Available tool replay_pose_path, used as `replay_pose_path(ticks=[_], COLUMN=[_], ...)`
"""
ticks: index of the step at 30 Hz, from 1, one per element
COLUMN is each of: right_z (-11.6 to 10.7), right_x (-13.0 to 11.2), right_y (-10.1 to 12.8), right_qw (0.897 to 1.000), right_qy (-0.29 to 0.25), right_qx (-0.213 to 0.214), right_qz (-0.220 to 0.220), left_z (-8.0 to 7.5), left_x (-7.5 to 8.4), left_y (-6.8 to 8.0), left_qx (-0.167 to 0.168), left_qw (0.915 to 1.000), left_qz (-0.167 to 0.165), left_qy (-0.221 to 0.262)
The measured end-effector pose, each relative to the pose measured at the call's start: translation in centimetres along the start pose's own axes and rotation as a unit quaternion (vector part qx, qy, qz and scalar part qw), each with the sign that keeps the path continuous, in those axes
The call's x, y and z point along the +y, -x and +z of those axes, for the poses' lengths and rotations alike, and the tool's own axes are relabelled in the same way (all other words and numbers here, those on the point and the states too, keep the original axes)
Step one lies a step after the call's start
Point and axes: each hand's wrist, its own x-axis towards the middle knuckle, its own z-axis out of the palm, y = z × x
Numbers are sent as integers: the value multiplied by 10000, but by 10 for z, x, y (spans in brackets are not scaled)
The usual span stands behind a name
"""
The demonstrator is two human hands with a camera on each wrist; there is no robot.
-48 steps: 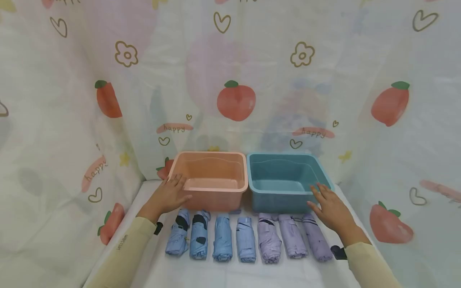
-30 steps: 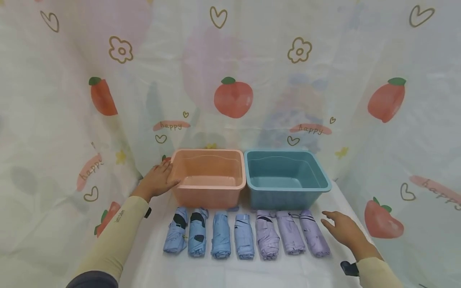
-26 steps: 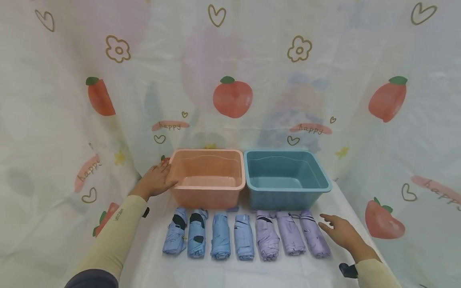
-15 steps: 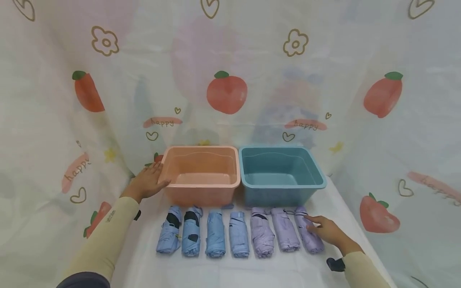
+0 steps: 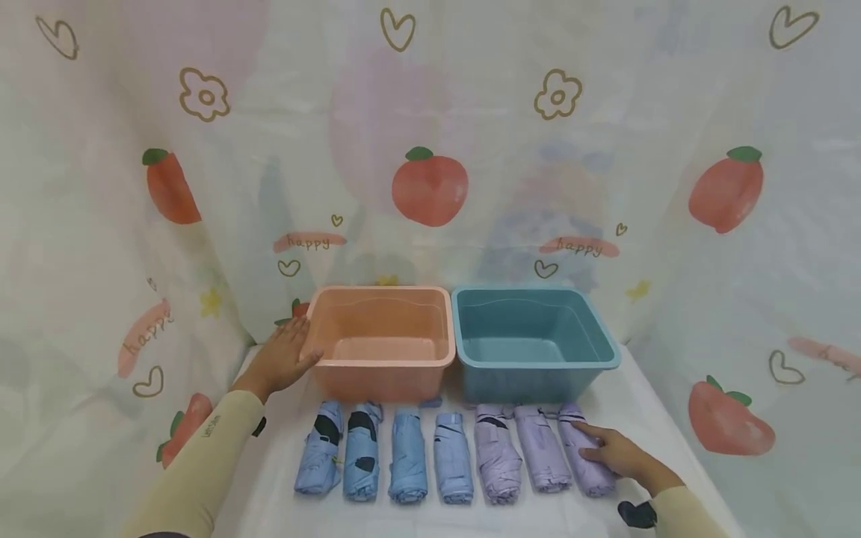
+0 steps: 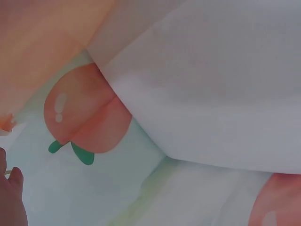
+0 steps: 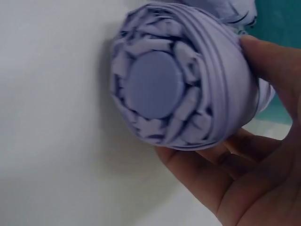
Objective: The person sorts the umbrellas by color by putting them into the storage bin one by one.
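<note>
Right hand was curled round the rightmost purple folded umbrella, at 3 o'clock end of the row on the counter, thumb and fingers wrapped about its barrel; it looked light, fabric soft and slippery over a stiff core, so mid-barrel grip seemed best; left hand lay flat-fingered against the pink bin, at 9 o'clock of it.

Left hand mostly cut off, left-wrist view

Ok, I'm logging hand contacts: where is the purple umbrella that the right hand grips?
In the head view the purple umbrella lies at the right end of the row, in front of the teal bin, under the right hand.
</note>
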Motion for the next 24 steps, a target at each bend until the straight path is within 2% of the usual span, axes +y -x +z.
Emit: replay_pose_path(ticks=[6, 11, 15, 18, 20, 24], right_z=[-4, -10, -27, -39, -47, -62], right_x=[-2, -11, -29, -43, -51, -64], right_y=[-4, 6, 25, 39, 47, 58], right_qw=[9983, 9986, 9988, 9952, 9928, 9883], right_qy=[-511, -455, -206, 231, 448, 408], right_qx=[-96, -161, -330, -439, -437, -558], right_qz=[268, 231, -301, -839, -1017, -1359], left_z=[5, 4, 4, 5, 6, 8], left_x=[-1, -2, -2, -3, -3, -2], left_y=[5, 6, 6, 4, 3, 1], left_qx=[70, 93, 5, 1, 7, 51], left_qw=[9999, 9997, 9997, 9998, 9999, 9996], left_qz=[-80, -115, -135, -156, -135, -110], left_qy=[101, 211, 206, 127, 106, 244])
